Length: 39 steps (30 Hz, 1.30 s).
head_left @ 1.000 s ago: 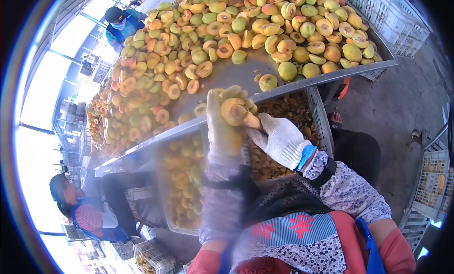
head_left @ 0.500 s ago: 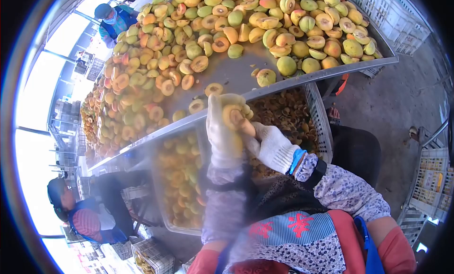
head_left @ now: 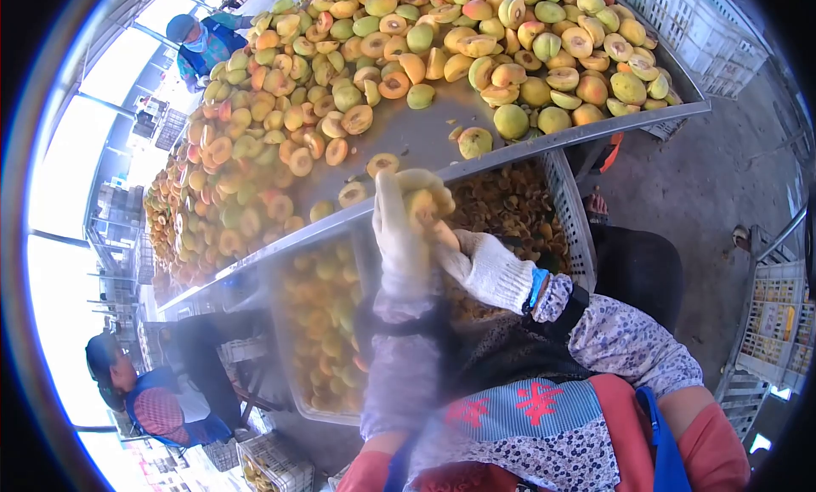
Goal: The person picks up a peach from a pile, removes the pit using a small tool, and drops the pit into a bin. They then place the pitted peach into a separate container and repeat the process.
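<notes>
Both my gloved hands meet over the near edge of a metal table (head_left: 595, 133) heaped with halved and whole yellow-green fruit (head_left: 357, 118). My left hand (head_left: 399, 233) is wrapped round a fruit half (head_left: 422, 210), which is slightly blurred. Against that fruit, my right hand (head_left: 489, 267) is closed, its fingers pinched at the fruit's lower side; whether it holds a small tool is hidden. Beneath my hands is a crate (head_left: 580, 220) of dark brown pits and scraps (head_left: 510, 207). To its left stands a bin of fruit (head_left: 327, 322), hazy in the view.
One person (head_left: 204, 46) stands at the table's far left side, and another (head_left: 161, 398) sits at the lower left. White crates (head_left: 705, 37) are stacked at the upper right, with more crates (head_left: 773, 322) at the right edge. A crate (head_left: 276, 462) stands at lower left.
My hands stay together at the same fruit, with a slight shift of the right hand's fingers. The seated person's head and the far person's arm have moved a little.
</notes>
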Tool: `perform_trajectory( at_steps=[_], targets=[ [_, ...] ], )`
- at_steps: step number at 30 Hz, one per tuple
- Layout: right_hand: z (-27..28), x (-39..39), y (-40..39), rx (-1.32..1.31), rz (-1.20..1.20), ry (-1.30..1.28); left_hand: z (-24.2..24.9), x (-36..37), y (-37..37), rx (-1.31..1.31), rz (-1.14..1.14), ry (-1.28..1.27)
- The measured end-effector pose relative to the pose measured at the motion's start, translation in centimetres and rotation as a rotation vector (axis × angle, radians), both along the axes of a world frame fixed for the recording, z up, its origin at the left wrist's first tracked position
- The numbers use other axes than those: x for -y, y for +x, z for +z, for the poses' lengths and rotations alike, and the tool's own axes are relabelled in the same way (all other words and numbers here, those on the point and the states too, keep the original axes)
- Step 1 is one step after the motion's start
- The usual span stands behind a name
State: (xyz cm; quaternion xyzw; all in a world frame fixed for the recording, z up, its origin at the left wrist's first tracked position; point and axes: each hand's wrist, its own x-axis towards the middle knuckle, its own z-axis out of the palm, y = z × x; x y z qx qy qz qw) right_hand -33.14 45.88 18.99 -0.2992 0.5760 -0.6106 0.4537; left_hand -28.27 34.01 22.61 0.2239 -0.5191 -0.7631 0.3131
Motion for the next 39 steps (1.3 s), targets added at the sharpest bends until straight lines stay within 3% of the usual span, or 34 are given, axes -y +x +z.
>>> perform_trajectory(
  at_steps=[1, 2, 4, 6, 8, 9, 11, 12, 14, 17, 18, 21, 25, 27, 30, 32, 33, 37, 39],
  targets=[
    [-0.9, 0.1, -0.3, -0.174, 0.029, 0.019, 0.1, 0.6, 0.4, 0.084, -0.050, 0.048],
    [-0.5, -0.2, -0.8, -0.174, 0.031, 0.021, 0.3, 1.2, 0.6, 0.084, -0.048, 0.049],
    [0.6, -0.8, -1.6, -0.510, 0.158, 0.191, 0.6, 2.1, 0.7, 0.345, -0.270, 0.065],
    [1.3, -1.0, -1.6, -0.420, 0.160, 0.182, 0.5, 1.7, 0.3, 0.381, -0.277, 0.064],
    [2.2, -0.9, -1.5, 0.044, 0.193, 0.251, 0.4, -0.3, -0.1, 0.049, 0.057, 0.081],
    [2.1, -1.0, -1.4, 0.042, 0.194, 0.246, 0.3, -1.0, -0.6, -0.042, 0.184, 0.126],
    [2.3, -1.3, -1.4, -0.294, 0.260, -0.097, -0.2, -1.0, -0.2, -0.042, 0.152, 0.072],
    [2.8, -1.3, -1.5, -0.292, 0.262, -0.099, -0.3, -1.0, 0.1, -0.038, 0.123, 0.027],
    [4.1, -1.3, -2.3, -0.060, 0.354, 0.254, -0.4, -0.4, 0.8, -0.015, 0.159, 0.138],
    [2.7, -1.2, -3.1, 0.085, 0.418, 0.376, -1.1, 1.7, 1.4, -0.093, -0.258, 0.321],
    [2.6, -1.1, -3.1, 0.146, 0.413, 0.387, -1.4, 1.7, 1.2, -0.093, -0.253, 0.321],
    [2.6, -1.0, -2.8, 0.219, 0.343, 0.344, -1.2, 0.4, -0.5, -0.052, 0.060, 0.274],
    [2.8, -0.9, -2.4, 0.166, 0.338, 0.388, -1.5, 0.0, -0.9, 0.044, 0.137, 0.135],
    [1.4, -0.8, -2.2, -0.157, 0.258, 0.292, -1.0, 0.3, -0.6, 0.221, 0.038, 0.066],
    [2.0, -1.1, -1.9, -0.028, 0.316, 0.378, -1.3, 1.2, 0.1, 0.178, -0.084, 0.116],
    [4.4, -1.5, -2.5, 0.586, 0.374, 0.450, -0.5, 0.4, 0.3, -0.032, -0.111, 0.419],
    [4.3, -1.7, -2.0, 0.604, 0.341, 0.389, -0.4, 0.3, 0.3, -0.079, -0.142, 0.449],
    [3.3, -1.7, -1.2, 0.464, 0.302, 0.377, -0.9, 0.3, 0.5, -0.142, -0.098, 0.536],
    [2.2, -1.6, -1.0, 0.008, 0.263, 0.278, -2.1, 1.3, 0.7, -0.247, -0.085, 0.627]
  ],
)
